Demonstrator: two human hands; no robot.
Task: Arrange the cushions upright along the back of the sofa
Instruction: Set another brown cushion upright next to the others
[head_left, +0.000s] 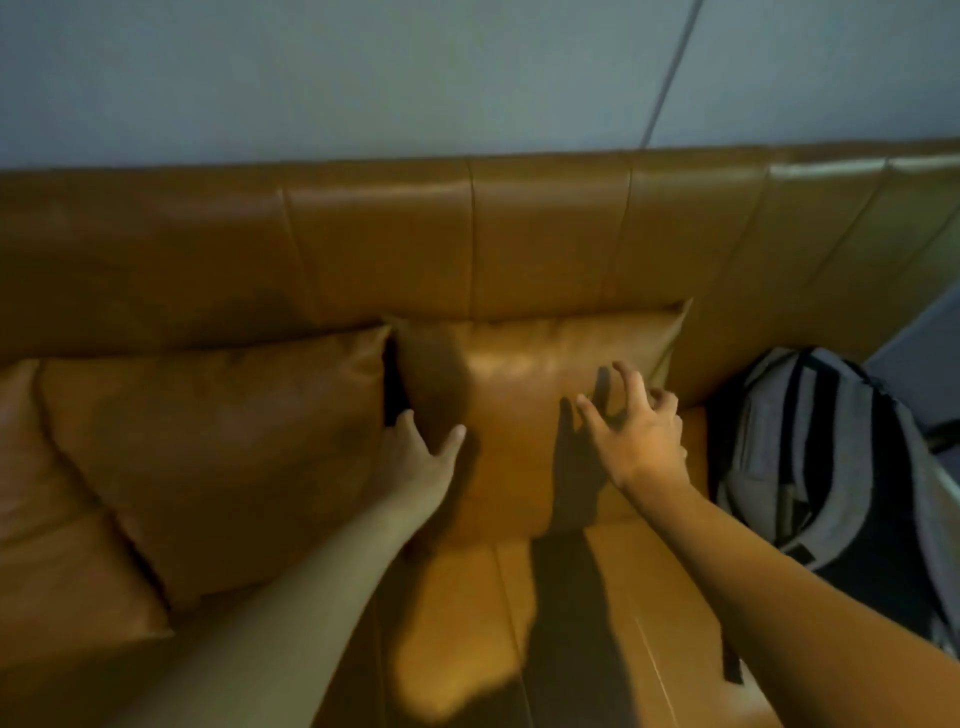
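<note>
A tan leather cushion (519, 395) stands upright against the sofa back (545, 234) in the middle. A second tan cushion (218, 457) leans against the back to its left, and part of a third (31, 467) shows at the far left edge. My left hand (418, 457) rests on the middle cushion's lower left edge, fingers spread. My right hand (639, 431) hovers at the cushion's lower right side, fingers apart and curled, holding nothing.
A grey and black backpack (831, 467) sits on the sofa seat (519, 623) to the right of the cushions. A pale wall (363, 78) rises behind the sofa. A strip of floor shows at the far right.
</note>
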